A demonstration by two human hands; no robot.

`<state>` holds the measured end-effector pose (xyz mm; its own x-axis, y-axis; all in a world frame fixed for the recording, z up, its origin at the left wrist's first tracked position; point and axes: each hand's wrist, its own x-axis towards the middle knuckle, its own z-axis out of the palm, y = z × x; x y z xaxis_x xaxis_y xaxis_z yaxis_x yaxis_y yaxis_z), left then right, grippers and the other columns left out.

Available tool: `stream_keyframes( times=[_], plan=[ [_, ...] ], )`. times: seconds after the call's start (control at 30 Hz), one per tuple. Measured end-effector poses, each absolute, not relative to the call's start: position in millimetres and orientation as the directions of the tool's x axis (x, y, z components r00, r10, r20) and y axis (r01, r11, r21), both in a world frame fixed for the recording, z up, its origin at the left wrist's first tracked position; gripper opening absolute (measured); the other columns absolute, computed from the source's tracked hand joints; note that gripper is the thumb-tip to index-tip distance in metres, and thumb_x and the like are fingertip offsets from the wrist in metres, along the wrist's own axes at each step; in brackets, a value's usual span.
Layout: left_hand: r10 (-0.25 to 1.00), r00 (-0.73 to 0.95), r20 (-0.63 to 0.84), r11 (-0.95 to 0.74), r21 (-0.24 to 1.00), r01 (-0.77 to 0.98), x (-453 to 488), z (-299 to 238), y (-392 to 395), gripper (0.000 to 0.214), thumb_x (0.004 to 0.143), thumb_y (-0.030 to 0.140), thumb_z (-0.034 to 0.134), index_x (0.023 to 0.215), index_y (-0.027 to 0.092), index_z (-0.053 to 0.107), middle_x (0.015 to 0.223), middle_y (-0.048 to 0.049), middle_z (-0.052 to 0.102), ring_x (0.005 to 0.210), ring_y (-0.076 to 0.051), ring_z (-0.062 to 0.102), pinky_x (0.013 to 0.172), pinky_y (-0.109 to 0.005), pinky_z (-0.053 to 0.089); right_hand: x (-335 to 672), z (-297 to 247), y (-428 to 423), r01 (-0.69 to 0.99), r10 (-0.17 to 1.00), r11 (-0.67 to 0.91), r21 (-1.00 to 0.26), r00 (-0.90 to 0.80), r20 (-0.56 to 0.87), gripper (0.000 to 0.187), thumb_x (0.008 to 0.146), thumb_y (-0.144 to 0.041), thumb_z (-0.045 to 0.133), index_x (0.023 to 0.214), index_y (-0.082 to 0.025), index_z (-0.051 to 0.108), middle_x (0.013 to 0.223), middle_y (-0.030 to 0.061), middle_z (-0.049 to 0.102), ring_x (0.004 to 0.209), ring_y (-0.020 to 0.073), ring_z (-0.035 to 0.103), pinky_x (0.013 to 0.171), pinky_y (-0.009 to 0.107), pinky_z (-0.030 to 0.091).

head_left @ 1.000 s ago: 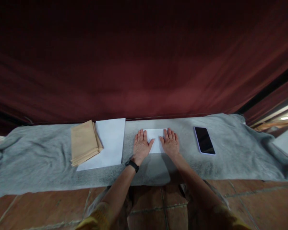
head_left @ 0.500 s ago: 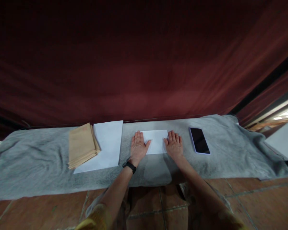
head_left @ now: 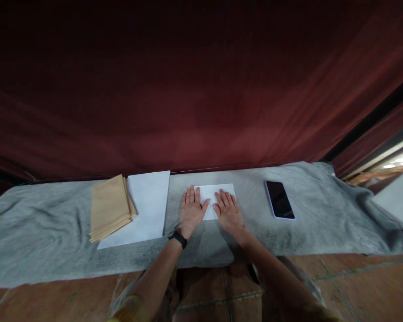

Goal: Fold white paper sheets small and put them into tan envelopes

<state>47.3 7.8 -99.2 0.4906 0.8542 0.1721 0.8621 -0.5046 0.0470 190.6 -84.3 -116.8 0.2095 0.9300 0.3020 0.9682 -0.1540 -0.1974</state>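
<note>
Grey cloth (head_left: 53, 223) ran beneath; nearer its back edge, left hand (head_left: 190, 212) and right hand (head_left: 229, 213) lay flat, unclamped, on small white paper (head_left: 208, 192), likely light, creasable, best held by corners.

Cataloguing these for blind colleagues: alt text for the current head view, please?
The left hand and right hand rest palms down on a small white paper on grey cloth. A brown stack overlaps larger white paper at left; a phone lies at right.

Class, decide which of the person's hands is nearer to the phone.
Right. The right hand is just left of the phone; the left hand is farther left.
</note>
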Motion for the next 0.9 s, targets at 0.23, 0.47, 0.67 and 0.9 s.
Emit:
stream_keyframes(
  times=[0.23,0.47,0.67,0.9],
  plan=[
    [0.904,0.389,0.179,-0.408,0.083,0.909,47.2,-99.6,12.9,0.073,0.104,0.052,0.033,0.157,0.001,0.035,0.162,-0.0246,0.037,0.155,-0.034,0.029,0.126,-0.056,0.023,202.6,-118.5,-90.8,0.966,0.915,-0.198,-0.166,0.243,0.322,0.058,0.108,-0.041,0.037,0.156,-0.009,0.042,0.161,0.0189,0.041,0.148,0.0318,0.042,0.122,0.05,0.031],
    [0.716,0.674,0.18,-0.697,0.146,0.702,69.7,-97.6,-3.2,0.058,0.107,0.039,0.027,0.158,0.015,0.038,0.164,-0.01,0.039,0.156,-0.025,0.028,0.128,-0.048,0.026,200.7,-118.3,-90.8,0.966,0.913,-0.202,-0.161,0.245,0.326,0.056,0.108,-0.038,0.036,0.156,-0.01,0.043,0.16,0.0184,0.043,0.147,0.032,0.044,0.121,0.05,0.031],
    [0.731,0.665,0.153,-0.682,0.15,0.716,73.2,-100.3,-2.3,0.058,0.107,0.04,0.027,0.159,0.016,0.037,0.164,-0.0095,0.04,0.156,-0.024,0.028,0.128,-0.047,0.024,204.0,-120.2,-92.6,0.971,0.913,-0.183,-0.154,0.226,0.341,0.053,0.108,-0.034,0.034,0.155,-0.012,0.044,0.16,0.0172,0.044,0.147,0.0306,0.044,0.121,0.051,0.032],
    [0.762,0.636,0.125,-0.648,0.154,0.746,79.3,-96.8,5.6,0.06,0.106,0.043,0.027,0.159,0.016,0.037,0.165,-0.0091,0.038,0.156,-0.026,0.029,0.128,-0.049,0.023,204.9,-116.6,-92.6,0.963,0.927,-0.204,-0.177,0.248,0.281,0.053,0.108,-0.034,0.034,0.155,-0.013,0.045,0.161,0.0155,0.043,0.148,0.0295,0.042,0.122,0.05,0.03]
  ],
)
